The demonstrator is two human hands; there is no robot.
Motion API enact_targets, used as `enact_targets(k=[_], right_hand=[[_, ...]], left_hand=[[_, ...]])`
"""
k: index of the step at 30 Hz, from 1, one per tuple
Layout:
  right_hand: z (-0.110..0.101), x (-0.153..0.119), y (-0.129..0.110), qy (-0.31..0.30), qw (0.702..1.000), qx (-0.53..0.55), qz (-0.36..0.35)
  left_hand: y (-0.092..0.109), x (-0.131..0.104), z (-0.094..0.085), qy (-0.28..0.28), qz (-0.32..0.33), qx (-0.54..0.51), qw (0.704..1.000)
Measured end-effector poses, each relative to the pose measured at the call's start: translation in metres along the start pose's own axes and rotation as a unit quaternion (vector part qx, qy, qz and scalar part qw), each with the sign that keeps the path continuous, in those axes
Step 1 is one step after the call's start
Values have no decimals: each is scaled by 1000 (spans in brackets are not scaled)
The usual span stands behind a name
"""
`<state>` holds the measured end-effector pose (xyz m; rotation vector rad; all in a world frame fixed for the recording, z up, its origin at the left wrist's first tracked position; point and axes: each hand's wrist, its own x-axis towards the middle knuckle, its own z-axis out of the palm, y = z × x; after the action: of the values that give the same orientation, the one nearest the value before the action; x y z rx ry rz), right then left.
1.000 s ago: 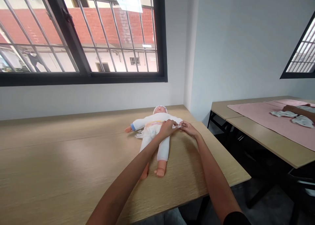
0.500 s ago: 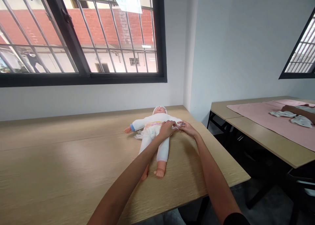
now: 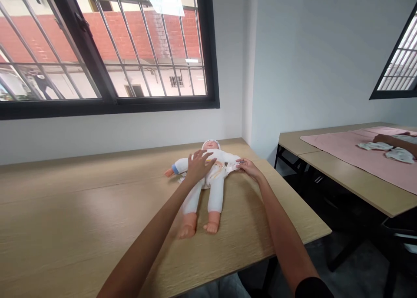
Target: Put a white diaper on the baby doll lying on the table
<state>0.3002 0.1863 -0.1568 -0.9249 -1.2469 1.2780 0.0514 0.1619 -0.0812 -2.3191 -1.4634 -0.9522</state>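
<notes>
A baby doll [image 3: 214, 153] in white clothes and a white cap lies on its back, its bare feet toward me. A white diaper [image 3: 215, 173] with a yellow-orange pattern is around its hips. My left hand [image 3: 199, 167] is over the doll's belly, fingers spread and nothing in them; whether it touches the diaper I cannot tell. At the doll's side on the right, my right hand [image 3: 249, 167] pinches the diaper's side tab, which is stretched outward. The doll's arm there is partly behind my fingers.
The wooden table [image 3: 81, 220] ends close to the doll on the right. Across a gap stands another table with a pink cloth [image 3: 355, 152], small white printed pieces [image 3: 400, 155] and another person's arm [image 3: 395, 145]. A barred window [image 3: 140, 46] is behind.
My left hand has moved left and up from the diaper's side onto the doll's belly, its fingers spreading. My right hand stays nearly in place, with the side tab now pulled out.
</notes>
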Motion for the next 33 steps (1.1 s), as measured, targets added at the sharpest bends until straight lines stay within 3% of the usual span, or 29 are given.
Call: enact_targets(k=[4, 8, 18, 25, 29, 31, 33], right_hand=[[2, 0, -1, 11, 1000, -5, 0], [7, -3, -6, 21, 1000, -5, 0], [19, -7, -20, 49, 998, -10, -24], [23, -9, -27, 5, 1000, -28, -13], [28, -9, -31, 41, 999, -11, -30], [32, -9, -33, 62, 997, -6, -38], [34, -10, -36, 79, 996, 0, -39]], left_hand=[[-34, 1, 3, -103, -27, -68, 992], [-41, 2, 13, -111, -32, -108, 987], [-25, 2, 13, -129, -67, -85, 986], [-11, -10, 11, -130, -43, -89, 987], [-1, -13, 5, -129, -43, -62, 989], [13, -13, 2, -88, -46, -1, 995], [33, -13, 0, -12, -11, 63, 998]])
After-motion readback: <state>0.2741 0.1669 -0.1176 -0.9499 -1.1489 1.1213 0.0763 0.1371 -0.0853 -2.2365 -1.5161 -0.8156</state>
